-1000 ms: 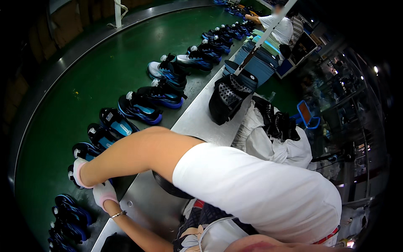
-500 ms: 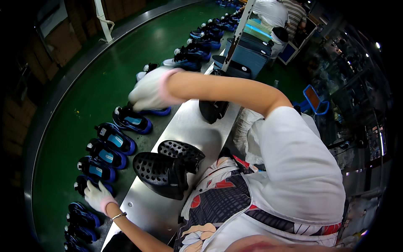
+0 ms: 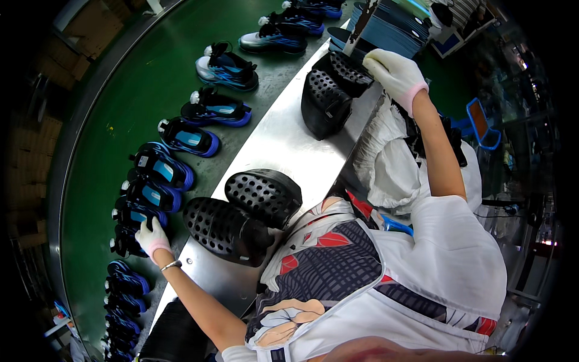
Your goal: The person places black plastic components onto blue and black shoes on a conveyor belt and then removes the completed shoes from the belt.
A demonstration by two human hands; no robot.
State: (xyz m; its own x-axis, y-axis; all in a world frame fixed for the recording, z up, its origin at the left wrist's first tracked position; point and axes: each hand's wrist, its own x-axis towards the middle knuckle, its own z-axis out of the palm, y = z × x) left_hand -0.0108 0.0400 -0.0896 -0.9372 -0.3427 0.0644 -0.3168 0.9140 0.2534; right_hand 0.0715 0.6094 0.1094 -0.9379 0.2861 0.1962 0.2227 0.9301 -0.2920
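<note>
My left hand (image 3: 153, 236), in a white glove with a pink cuff, has its fingers apart at a black-and-blue sneaker (image 3: 125, 241) in the row along the bench. Whether it presses on that shoe is unclear. My right hand (image 3: 395, 76), gloved the same way, is raised at the far right of the bench with its fingers curled together. It is next to a pair of black shoe-shaped pieces with round holes (image 3: 326, 96); its fingertips are partly hidden. A second such pair (image 3: 226, 230) lies nearer me on the metal bench (image 3: 274, 149).
Several blue-and-black sneakers (image 3: 188, 136) with light-blue insoles form a line on the grey-edged green conveyor (image 3: 96, 175). Dark insole-like sheets (image 3: 395, 31) are stacked behind a post. White cloth (image 3: 386, 163) hangs right of the bench, near a blue-framed object (image 3: 482, 123).
My right hand has swung from above the sneakers rightward to the far black pieces. My left hand stays by the sneaker row. The view has shifted, showing both far pieces more fully.
</note>
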